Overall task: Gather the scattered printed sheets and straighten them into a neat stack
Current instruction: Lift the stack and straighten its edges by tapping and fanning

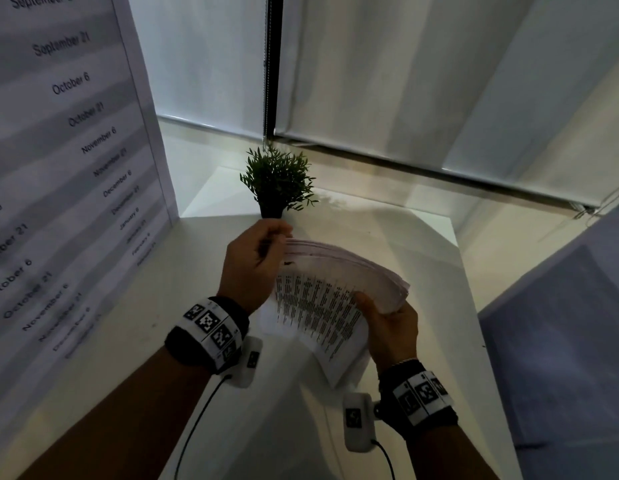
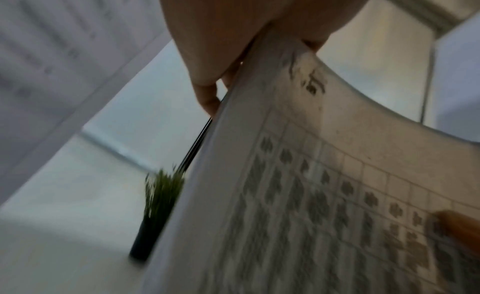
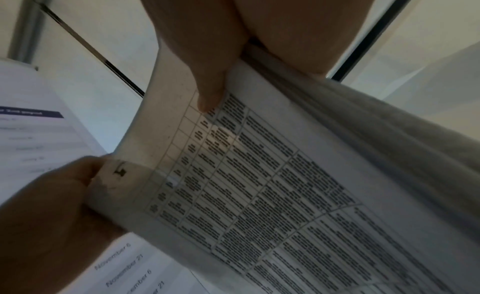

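Observation:
A thick bundle of printed sheets (image 1: 322, 299) with table text is held up over the white table (image 1: 145, 341), bowed into an arch. My left hand (image 1: 256, 261) grips its left edge, thumb on the near side and fingers behind. My right hand (image 1: 387, 323) grips the right edge, the thumb lying on the printed face. In the left wrist view the sheets (image 2: 311, 195) fill the right half, pinched by my left hand (image 2: 221, 58). In the right wrist view my right hand (image 3: 221, 58) clamps the sheets (image 3: 259, 195) while my left hand (image 3: 64, 206) holds the far corner.
A small potted plant (image 1: 278, 181) stands just behind the sheets near the table's back edge. A large date chart (image 1: 58, 168) covers the wall on the left. Window blinds (image 1: 405, 81) hang behind. A grey-blue panel (image 1: 561, 341) borders the table on the right.

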A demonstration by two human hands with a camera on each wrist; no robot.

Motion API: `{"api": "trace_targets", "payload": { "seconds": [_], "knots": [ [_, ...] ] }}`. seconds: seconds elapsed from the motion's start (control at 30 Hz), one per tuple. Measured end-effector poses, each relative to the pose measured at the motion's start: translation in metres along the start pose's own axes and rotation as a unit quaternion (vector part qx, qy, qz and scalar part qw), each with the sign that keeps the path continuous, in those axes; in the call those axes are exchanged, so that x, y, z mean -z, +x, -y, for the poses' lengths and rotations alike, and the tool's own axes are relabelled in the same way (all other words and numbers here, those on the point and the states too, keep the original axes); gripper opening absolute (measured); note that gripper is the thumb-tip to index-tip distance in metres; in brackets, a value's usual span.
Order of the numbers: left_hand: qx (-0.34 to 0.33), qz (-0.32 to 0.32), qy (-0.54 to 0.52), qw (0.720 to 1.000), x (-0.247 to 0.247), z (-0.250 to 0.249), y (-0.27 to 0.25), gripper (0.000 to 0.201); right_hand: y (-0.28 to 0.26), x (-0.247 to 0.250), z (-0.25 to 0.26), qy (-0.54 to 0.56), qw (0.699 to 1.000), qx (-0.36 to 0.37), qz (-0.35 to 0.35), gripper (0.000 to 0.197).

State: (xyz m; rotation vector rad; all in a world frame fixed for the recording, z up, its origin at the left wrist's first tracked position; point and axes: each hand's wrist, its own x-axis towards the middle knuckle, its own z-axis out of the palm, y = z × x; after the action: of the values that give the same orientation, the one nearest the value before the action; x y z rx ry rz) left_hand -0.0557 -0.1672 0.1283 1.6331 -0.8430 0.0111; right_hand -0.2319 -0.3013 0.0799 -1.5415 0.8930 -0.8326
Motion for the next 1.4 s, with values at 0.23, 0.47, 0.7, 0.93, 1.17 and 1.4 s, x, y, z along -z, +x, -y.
{"api": "trace_targets", "payload": {
  "seconds": [0.23,0.47,0.7,0.93,1.17,1.4],
  "knots": [
    [-0.140,0.264,0.452,0.841,-0.002,-0.048,0.019,0.040,0.005,-0.004,0.035,-0.085,0.985,0.122,0.087,0.012],
    [0.110,0.170,0.107,0.973,0.039,-0.018,0.020,0.024,0.024,0.030,0.025,-0.293,0.945,0.140,-0.035,0.044],
    [0.250,0.129,-0.206,0.937,0.067,0.035,-0.001,0.054,0.037,0.049,-0.015,0.050,0.998,-0.002,-0.032,0.102],
    [0.193,-0.034,-0.049,0.979,0.051,0.044,-0.018,0.008,0.024,0.044,0.018,0.014,0.999,0.052,0.009,0.028],
    [0.237,0.057,0.055,0.968,0.032,0.095,-0.081,0.018,-0.015,0.029,-0.049,-0.020,0.999,-0.039,-0.008,0.035],
    [0.195,0.020,0.022,0.980,0.034,0.089,-0.077,0.019,-0.009,0.034,-0.038,0.032,0.999,-0.021,-0.037,0.029]
  ]
}}
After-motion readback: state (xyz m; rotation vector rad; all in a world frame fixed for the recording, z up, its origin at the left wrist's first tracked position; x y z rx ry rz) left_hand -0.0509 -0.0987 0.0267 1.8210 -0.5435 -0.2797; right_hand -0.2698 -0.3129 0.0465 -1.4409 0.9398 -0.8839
